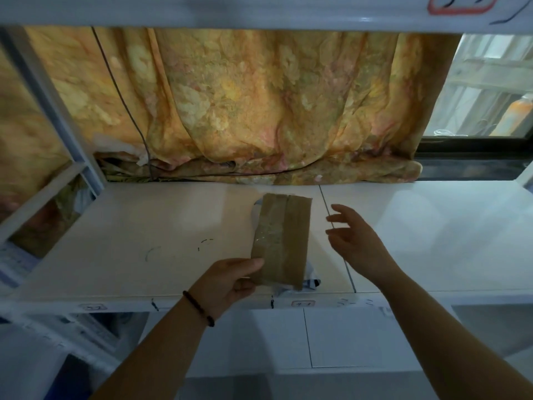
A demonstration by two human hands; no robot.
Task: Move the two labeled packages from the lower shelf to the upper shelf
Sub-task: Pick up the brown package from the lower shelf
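Head view: you look forward and down at a white shelf (144, 226) that fills the middle of the frame. Behind it hangs a yellow flowered curtain (245, 105), its hem bunched on the shelf's back edge. A thin dark cord (121, 90) runs down in front of the curtain on the left. At far right, beside the curtain, a window (490, 88) lets in daylight. A white post (52, 102) slants down the left side. Above, the front edge of a higher shelf (230, 13) crosses the top of the frame, with a red-outlined label (463, 5) at its right end. A dark seam (336, 235) runs front to back across the shelf surface, just right of the package. Small labels (302, 304) sit on the shelf's front lip.

Your left hand (227, 281) grips the near end of a flat brown taped package (281, 241), thumb on top, fingers curled beneath. The package stretches away from you over the shelf; white wrapping shows at its edges. You wear a dark bead bracelet (199, 308) on the left wrist.

Your right hand (354, 241) hovers just right of the package, fingers spread and loose, holding nothing, not touching it.
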